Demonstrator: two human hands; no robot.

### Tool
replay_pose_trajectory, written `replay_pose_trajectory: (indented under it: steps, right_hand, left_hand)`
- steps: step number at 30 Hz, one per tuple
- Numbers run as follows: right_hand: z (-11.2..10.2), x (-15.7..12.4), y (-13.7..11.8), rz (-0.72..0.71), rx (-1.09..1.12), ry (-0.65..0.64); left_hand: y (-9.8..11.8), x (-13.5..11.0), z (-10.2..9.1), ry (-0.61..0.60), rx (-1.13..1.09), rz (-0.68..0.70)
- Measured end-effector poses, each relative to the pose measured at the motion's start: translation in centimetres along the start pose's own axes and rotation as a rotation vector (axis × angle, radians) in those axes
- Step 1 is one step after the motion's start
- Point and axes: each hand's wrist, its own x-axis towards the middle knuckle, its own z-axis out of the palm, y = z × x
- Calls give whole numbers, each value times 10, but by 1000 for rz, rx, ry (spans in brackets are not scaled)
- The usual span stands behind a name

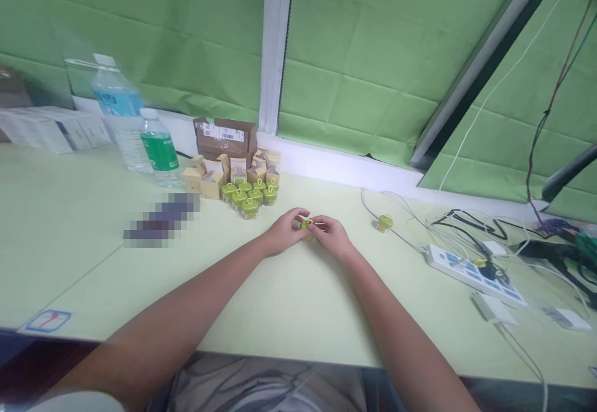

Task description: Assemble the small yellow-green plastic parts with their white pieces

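Between both hands, at the middle of the table, is a small clear jar with a green lid (306, 225) and a pale loop on top. My left hand (286, 230) grips it from the left with the fingers curled round its side. From the right, my right hand (330, 233) pinches it near the lid and loop. The hands hide much of the jar. A similar green-lidded jar (385, 223) stands apart to the right, by a cable. To the left, a cluster of several such jars (250, 207) stands close together.
Opened small cartons (212, 182) and a brown cardboard box (226, 138) stand behind the cluster. Two water bottles (160, 151) are at left, near a blurred-out item (161, 220). A white power strip (473, 275), tangled cables and a charger (493, 308) lie at right.
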Motion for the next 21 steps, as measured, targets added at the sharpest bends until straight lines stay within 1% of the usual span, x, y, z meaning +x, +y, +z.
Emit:
replay_pose_trajectory:
  steps: [2, 3, 7, 16, 18, 21]
  right_hand:
    - [0, 1, 1, 11, 25, -3]
    - [0, 1, 2, 16, 33, -2]
    - [1, 1, 3, 11, 20, 15]
    - [2, 0, 3, 8, -31, 35]
    - [3, -1, 3, -10, -63, 37]
    - [6, -3, 1, -71, -137, 55]
  left_hand:
    - [-2, 2, 0, 43, -5, 9]
    - [-3, 3, 0, 44, -8, 8]
    - [-6, 6, 0, -11, -10, -27]
    - [-2, 4, -1, -49, 40, -16]
    - [-1, 2, 0, -9, 76, 31]
    - [3, 0, 2, 118, 168, 175]
